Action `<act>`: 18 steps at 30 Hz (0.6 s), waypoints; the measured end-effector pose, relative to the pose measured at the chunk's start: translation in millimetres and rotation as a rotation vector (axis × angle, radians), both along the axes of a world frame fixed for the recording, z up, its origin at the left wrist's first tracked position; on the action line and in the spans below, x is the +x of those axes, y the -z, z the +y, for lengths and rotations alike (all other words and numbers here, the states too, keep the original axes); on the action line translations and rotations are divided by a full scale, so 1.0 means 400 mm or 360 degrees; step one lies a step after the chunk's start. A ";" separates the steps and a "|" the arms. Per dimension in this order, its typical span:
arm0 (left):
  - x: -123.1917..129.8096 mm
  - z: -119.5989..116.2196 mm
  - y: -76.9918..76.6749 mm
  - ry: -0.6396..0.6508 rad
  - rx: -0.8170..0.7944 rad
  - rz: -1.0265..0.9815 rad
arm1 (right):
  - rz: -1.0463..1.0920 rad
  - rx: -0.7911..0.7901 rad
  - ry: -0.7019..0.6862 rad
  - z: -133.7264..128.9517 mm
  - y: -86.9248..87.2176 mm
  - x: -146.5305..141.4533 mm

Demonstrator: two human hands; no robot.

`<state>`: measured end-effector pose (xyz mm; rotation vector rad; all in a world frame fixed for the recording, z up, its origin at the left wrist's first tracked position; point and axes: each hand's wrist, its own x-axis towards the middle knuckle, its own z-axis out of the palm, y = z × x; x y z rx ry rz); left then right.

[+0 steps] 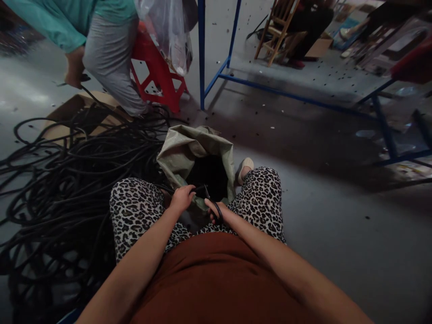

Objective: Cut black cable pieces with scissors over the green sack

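Observation:
My right hand (213, 210) is closed round the dark handles of a pair of scissors (220, 213), their blades pointing up and slightly left. Just left of the blades, my left hand (182, 198) grips a black rubber strip (200, 189), one end of which sticks out toward the scissors. Whether the blades touch the strip I cannot tell. Both hands are over the near rim of an open woven sack (216, 139), which stands between my knees. Inside the sack it is dark, and its contents cannot be made out.
A large tangle of black rubber strips (111, 166) covers the floor on my left. Behind it are a cardboard box (56, 121), a red stool (157, 72) and a seated co-worker (108, 58). A blue metal frame (263, 90) stands ahead. Farther back is a wooden chair (281, 18).

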<state>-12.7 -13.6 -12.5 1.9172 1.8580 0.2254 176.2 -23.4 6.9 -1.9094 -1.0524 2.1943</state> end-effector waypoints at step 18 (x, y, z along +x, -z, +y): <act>-0.004 -0.003 0.018 0.0159 -0.0032 -0.0119 | -0.0023 0.0148 -0.0125 0.003 0.054 0.008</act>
